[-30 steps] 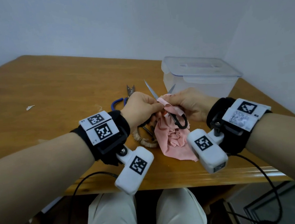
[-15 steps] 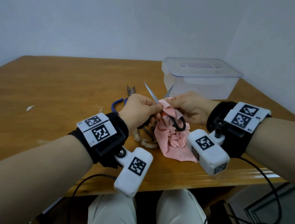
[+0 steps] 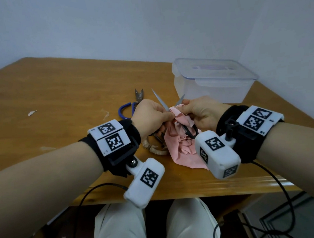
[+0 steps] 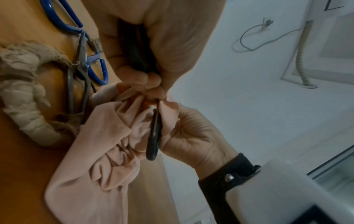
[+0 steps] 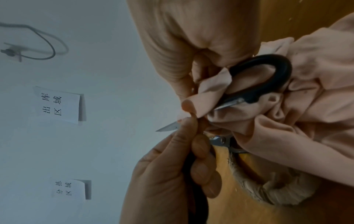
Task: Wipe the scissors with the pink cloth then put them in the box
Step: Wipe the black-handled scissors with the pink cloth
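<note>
Black-handled scissors (image 3: 189, 132) are held open above the table, both blades pointing away from me. My left hand (image 3: 168, 116) grips one black handle, which is mostly hidden in the palm. My right hand (image 3: 184, 107) pinches the pink cloth (image 3: 179, 149) round the right blade, whose tip (image 5: 168, 128) pokes out past the fingers. The other handle loop (image 5: 268, 75) lies against the bunched cloth (image 5: 306, 109). The cloth's lower end (image 4: 86, 181) trails on the table. The clear plastic box (image 3: 212, 83) stands at the back right with its lid on.
Blue-handled scissors (image 3: 125, 110), small snips (image 3: 139, 94) and scissors with rag-wrapped handles (image 3: 155, 150) lie on the wooden table (image 3: 56, 101) just beyond and under my left hand. Paper scraps (image 3: 32, 112) lie at the left. The table's front edge runs close below my wrists.
Both hands dipped a little toward me with the scissors, then came back up. The right hand's pinch of cloth shifted slightly on the blade. Neither grip has changed.
</note>
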`<move>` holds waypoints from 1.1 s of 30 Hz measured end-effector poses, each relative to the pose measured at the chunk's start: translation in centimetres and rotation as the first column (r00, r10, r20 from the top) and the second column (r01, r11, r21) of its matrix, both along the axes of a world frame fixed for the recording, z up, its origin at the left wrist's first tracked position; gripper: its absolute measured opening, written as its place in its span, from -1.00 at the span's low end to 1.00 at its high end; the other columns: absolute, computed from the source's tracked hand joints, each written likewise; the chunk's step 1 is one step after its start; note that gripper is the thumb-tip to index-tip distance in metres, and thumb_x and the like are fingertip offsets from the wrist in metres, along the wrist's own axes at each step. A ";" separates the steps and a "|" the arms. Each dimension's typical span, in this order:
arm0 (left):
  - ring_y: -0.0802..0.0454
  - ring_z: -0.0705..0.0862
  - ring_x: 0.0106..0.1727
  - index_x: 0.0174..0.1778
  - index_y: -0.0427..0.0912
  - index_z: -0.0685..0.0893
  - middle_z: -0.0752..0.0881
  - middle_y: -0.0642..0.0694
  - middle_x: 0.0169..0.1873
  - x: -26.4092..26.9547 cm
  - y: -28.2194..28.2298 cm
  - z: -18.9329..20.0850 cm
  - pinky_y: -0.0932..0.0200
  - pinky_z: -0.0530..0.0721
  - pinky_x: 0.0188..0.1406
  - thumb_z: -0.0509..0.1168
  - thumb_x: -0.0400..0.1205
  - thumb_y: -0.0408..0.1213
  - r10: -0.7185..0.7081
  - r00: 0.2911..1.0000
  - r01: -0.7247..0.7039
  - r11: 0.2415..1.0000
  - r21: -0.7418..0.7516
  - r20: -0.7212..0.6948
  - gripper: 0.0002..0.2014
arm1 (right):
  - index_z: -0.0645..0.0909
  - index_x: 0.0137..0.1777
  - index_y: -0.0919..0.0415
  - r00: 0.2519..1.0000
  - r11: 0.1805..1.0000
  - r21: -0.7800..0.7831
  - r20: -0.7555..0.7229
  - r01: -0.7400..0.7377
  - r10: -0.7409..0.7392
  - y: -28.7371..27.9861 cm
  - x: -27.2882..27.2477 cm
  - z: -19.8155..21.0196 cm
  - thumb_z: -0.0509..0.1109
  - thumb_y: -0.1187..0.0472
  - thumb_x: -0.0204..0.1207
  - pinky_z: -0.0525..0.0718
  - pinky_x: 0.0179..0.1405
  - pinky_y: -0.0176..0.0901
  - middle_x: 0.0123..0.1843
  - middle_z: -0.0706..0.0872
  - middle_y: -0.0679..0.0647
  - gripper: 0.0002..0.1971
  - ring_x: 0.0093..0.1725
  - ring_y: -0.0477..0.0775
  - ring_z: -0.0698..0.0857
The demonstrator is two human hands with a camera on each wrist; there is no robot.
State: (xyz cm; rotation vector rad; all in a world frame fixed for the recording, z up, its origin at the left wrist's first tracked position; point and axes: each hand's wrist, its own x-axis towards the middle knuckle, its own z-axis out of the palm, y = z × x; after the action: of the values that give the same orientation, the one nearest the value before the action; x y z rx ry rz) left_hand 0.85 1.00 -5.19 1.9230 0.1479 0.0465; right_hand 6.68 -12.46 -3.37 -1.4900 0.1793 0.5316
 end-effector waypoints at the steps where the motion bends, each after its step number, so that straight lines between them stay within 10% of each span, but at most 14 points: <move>1: 0.05 0.44 -0.72 -0.38 -0.42 0.71 0.63 -0.28 -0.53 0.1 -0.1 0.0 0.25 0.49 -0.68 0.41 0.61 -0.29 0.006 1.000 -0.006 1.000 0.008 0.000 -0.70 | 0.46 0.11 0.23 1.000 1.000 0.007 0.002 0.025 -0.025 0.0 0.1 -0.1 0.40 0.56 0.44 0.74 -0.49 -0.01 -0.09 0.67 0.25 -0.66 -0.33 0.13 0.72; 10: 0.06 0.44 -0.71 -0.23 -0.60 0.71 0.62 -0.34 -0.46 0.2 -0.2 0.1 0.27 0.47 -0.64 0.43 0.59 -0.29 -0.008 1.000 0.008 1.000 0.017 0.008 -0.67 | 0.45 0.05 0.27 0.993 0.991 0.078 0.040 0.106 -0.109 0.0 0.7 -0.1 0.40 0.56 0.47 0.73 -0.28 0.07 -0.12 0.64 0.25 -0.72 -0.23 0.12 0.69; 20: 0.09 0.44 -0.73 -0.35 -0.49 0.71 0.63 -0.30 -0.50 0.2 -0.3 0.1 0.29 0.46 -0.67 0.47 0.55 -0.29 -0.004 1.000 0.004 0.999 0.046 0.008 -0.70 | 0.52 -0.06 0.38 0.999 0.999 -0.047 0.036 -0.019 0.020 0.1 0.4 0.2 0.39 0.51 0.49 0.71 -0.57 -0.16 -0.20 0.64 0.22 -0.88 -0.28 0.07 0.67; 28: 0.10 0.42 -0.76 -0.44 -0.42 0.65 0.58 -0.27 -0.56 -0.2 -0.1 0.3 0.30 0.45 -0.68 0.43 0.55 -0.37 -0.019 1.000 0.020 0.999 0.049 -0.005 -0.73 | 0.51 0.19 0.30 0.998 0.997 -0.049 0.017 -0.052 0.053 0.1 0.4 -0.4 0.44 0.47 0.46 0.77 -0.44 -0.16 -0.16 0.65 0.19 -0.67 -0.24 0.04 0.70; 33: 0.11 0.42 -0.74 -0.28 -0.52 0.73 0.61 -0.28 -0.50 0.0 -0.5 0.3 0.22 0.47 -0.60 0.46 0.55 -0.32 -0.008 1.000 0.007 0.997 0.078 0.006 -0.74 | 0.52 -0.12 0.32 1.000 1.000 -0.016 0.014 0.004 -0.004 -0.4 0.9 0.0 0.38 0.44 0.53 0.72 -0.54 -0.13 -0.38 0.68 0.16 -0.91 -0.41 0.04 0.69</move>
State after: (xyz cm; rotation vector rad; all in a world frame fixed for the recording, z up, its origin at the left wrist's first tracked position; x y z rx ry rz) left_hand 0.83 0.49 -4.89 2.0015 0.1360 0.0543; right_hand 7.56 -12.83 -3.37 -1.5081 0.1755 0.5173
